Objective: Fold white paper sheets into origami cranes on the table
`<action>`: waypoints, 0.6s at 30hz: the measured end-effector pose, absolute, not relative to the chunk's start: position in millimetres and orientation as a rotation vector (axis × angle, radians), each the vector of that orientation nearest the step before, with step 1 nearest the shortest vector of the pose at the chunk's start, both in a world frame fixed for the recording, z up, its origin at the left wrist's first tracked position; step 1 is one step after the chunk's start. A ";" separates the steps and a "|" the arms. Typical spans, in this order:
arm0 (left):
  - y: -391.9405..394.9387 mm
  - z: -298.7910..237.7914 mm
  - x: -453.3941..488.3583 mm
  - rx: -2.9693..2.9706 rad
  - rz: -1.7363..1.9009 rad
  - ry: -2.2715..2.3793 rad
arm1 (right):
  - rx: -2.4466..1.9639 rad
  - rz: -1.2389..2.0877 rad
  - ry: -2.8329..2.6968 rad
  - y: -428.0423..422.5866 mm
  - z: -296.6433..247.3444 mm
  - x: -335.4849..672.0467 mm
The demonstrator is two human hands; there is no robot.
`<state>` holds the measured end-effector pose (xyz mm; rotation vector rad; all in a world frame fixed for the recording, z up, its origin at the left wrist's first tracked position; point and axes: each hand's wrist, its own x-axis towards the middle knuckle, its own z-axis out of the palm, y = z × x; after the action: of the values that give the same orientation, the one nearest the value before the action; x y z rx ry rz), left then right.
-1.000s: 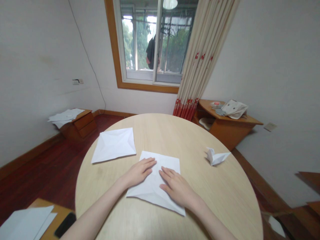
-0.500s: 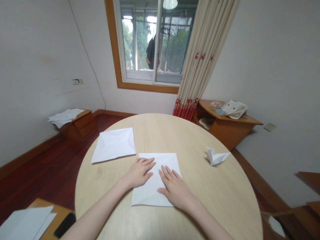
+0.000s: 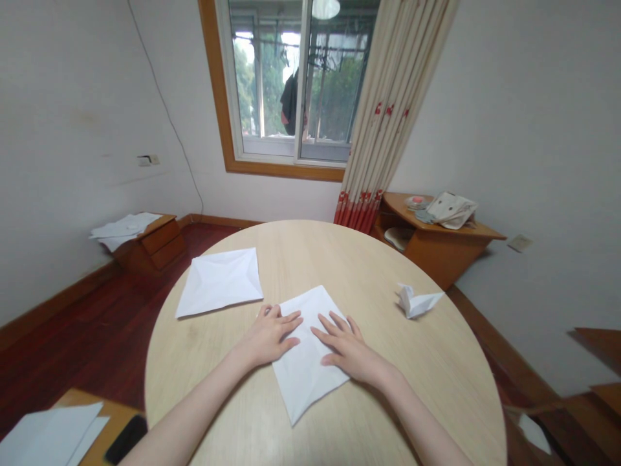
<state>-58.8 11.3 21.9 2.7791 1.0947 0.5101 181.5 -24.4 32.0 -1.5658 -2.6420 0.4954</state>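
A white square sheet of paper (image 3: 308, 382) lies turned on the round table, one corner towards me and another pointing away. My left hand (image 3: 272, 333) rests on its left side with the fingers spread. On its right side lies my right hand (image 3: 347, 346), fingers apart and palm down. Neither hand grips the sheet; both touch it from above. A stack of creased white paper (image 3: 220, 281) sits at the far left of the table. Off to the right stands a folded paper bird (image 3: 417, 302).
The pale round table (image 3: 407, 401) fills the middle. A stool with paper sheets (image 3: 48, 433) and a black phone (image 3: 126, 439) is at lower left. A corner shelf (image 3: 451, 243) holds a cloth bag (image 3: 452, 210), and a small drawer cabinet (image 3: 167, 243) stands at left.
The sheet under my hands has rotated from square-on to a diamond-like angle. My right hand has shifted slightly right and turned; the left hand stays nearly in place.
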 end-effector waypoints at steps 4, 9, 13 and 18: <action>11.1 24.4 -59.5 2.786 0.507 1.094 | -1.610 0.469 -2.619 -20.4 33.4 187.4; 10.4 32.0 -59.8 2.806 0.518 1.059 | -1.649 0.448 -2.573 -16.6 34.7 194.0; 9.5 37.4 -59.9 2.815 0.545 1.024 | -1.683 0.406 -2.541 -13.8 35.9 199.1; 10.0 34.5 -58.7 2.823 0.540 1.017 | -1.738 0.384 -2.523 -9.5 36.4 202.6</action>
<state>-58.7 10.0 34.5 2.8235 1.0171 0.5405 202.6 -9.5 36.4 -1.7385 -2.5229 0.3839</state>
